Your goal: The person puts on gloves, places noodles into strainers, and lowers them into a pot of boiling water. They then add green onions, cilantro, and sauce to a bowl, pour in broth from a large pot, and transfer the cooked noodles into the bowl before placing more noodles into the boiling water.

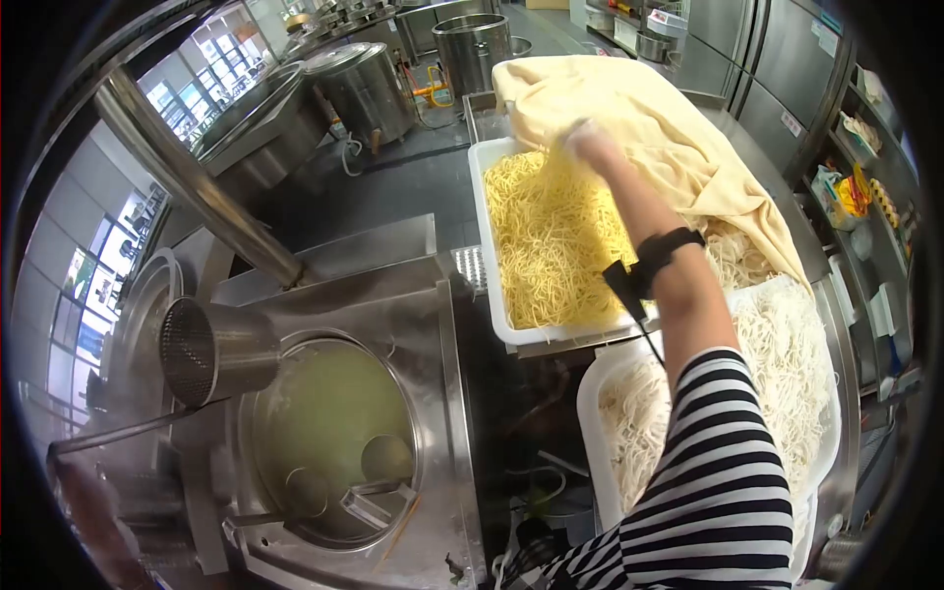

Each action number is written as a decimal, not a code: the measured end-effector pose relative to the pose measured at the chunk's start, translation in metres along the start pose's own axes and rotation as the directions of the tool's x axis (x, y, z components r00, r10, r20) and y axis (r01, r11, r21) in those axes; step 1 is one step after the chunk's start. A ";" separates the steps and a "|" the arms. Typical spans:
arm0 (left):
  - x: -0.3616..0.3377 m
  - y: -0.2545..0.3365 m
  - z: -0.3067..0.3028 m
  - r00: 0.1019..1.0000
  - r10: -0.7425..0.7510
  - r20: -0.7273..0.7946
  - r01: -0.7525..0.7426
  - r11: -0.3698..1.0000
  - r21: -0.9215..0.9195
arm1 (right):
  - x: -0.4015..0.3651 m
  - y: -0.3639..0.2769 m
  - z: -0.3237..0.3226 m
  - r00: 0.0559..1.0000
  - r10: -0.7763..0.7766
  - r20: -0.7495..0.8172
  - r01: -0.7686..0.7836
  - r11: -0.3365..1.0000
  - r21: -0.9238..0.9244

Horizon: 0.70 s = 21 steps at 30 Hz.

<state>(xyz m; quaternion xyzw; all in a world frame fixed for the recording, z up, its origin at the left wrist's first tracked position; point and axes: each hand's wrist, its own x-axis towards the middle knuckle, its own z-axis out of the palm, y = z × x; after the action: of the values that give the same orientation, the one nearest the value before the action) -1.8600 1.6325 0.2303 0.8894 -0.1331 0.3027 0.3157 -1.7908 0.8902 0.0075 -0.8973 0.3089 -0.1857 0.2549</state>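
My right arm, in a black-and-white striped sleeve with a black wrist strap, reaches across to a white tub of yellow noodles. At the tub's far side, my right hand is smeared by motion, with a bunch of yellow strands hanging from its closed fingers. A perforated metal noodle strainer is tilted on its side above the left edge of a round pot of cloudy greenish water. Its long handle runs left to my left hand, which is dim and blurred at the frame's edge and appears closed around it.
A second white tub holds white noodles. Cream cloth covers part of the table behind. Two round strainers sit in the pot's water. Steel pots stand at the back, and shelves line the right.
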 end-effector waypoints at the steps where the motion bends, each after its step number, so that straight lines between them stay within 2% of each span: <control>1: 0.001 0.009 0.018 0.994 -0.113 -0.003 0.112 0.989 -0.096 | 0.033 0.036 0.004 0.973 -0.215 -0.087 0.232 0.910 0.343; 2: 0.003 0.024 0.037 0.961 -0.276 -0.011 0.268 0.941 -0.205 | 0.019 0.007 -0.034 0.882 -0.461 -0.099 0.428 0.870 -0.243; 3: 0.002 0.014 0.039 0.989 -0.143 0.028 0.146 0.981 -0.127 | 0.020 -0.008 -0.053 0.941 -0.304 -0.150 0.314 0.948 0.049; 4: 0.000 0.006 0.039 0.997 -0.031 0.071 0.035 0.998 -0.058 | 0.043 -0.007 -0.063 0.954 -0.257 -0.152 0.280 0.947 0.157; 5: 0.001 0.002 0.043 0.994 0.038 0.107 -0.036 0.999 -0.020 | 0.030 -0.026 -0.089 0.949 -0.303 -0.087 0.308 0.836 0.454; 6: 0.002 -0.002 0.047 0.986 0.098 0.137 -0.100 0.995 0.008 | 0.020 -0.040 -0.108 0.953 -0.298 -0.059 0.231 0.586 0.777; 8: 0.003 -0.008 0.055 0.963 0.191 0.192 -0.205 0.977 0.052 | 0.010 -0.058 -0.132 0.975 -0.179 -0.131 0.210 0.566 0.797; 9: 0.003 -0.010 0.060 0.949 0.229 0.215 -0.249 0.966 0.070 | 0.016 -0.051 -0.129 0.975 -0.177 -0.132 0.210 0.565 0.798; 11: 0.004 -0.014 0.067 0.917 0.300 0.261 -0.333 0.938 0.092 | 0.031 -0.028 -0.112 0.943 -0.328 -0.050 0.247 0.593 0.766; 12: 0.004 -0.016 0.070 0.902 0.329 0.280 -0.368 0.924 0.099 | 0.022 -0.020 -0.101 0.872 -0.486 -0.059 0.464 0.782 0.417; 13: 0.002 -0.017 0.069 0.888 0.351 0.295 -0.396 0.912 0.106 | 0.018 -0.015 -0.095 0.967 -0.218 0.129 0.228 0.971 -0.069; 14: 0.004 -0.017 0.077 0.874 0.371 0.313 -0.421 0.901 0.108 | 0.034 0.000 -0.070 0.919 -0.204 0.338 0.381 0.684 -0.622; 15: 0.003 -0.013 0.080 0.875 0.370 0.312 -0.421 0.900 0.112 | 0.029 0.009 -0.051 0.927 -0.030 0.373 0.273 0.736 -0.620; 17: 0.001 0.004 0.088 0.855 0.424 0.298 -0.461 0.886 0.060 | 0.009 0.025 -0.019 0.930 -0.075 0.360 0.215 0.906 -0.366; 18: -0.002 0.012 0.093 0.856 0.422 0.297 -0.459 0.886 0.063 | -0.010 0.016 -0.011 0.929 0.059 0.366 0.106 0.903 -0.416; 19: -0.005 0.020 0.098 0.951 0.220 0.219 -0.180 0.965 -0.190 | -0.014 0.017 -0.004 0.898 0.045 0.439 0.199 0.846 -0.495; 20: -0.006 0.027 0.102 0.980 -0.013 0.199 0.102 0.891 -0.442 | -0.015 0.018 0.003 0.860 0.041 0.509 0.294 0.774 -0.560; 21: -0.004 0.034 0.103 0.982 -0.016 0.190 0.100 0.891 -0.442 | -0.007 0.016 0.002 0.861 0.033 0.507 0.300 0.772 -0.560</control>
<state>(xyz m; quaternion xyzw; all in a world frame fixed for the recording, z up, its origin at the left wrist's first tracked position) -1.8305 1.5411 0.1808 0.8197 -0.2010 0.1717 0.5082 -1.8026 0.8849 -0.0049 -0.9673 0.2107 0.1412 0.0000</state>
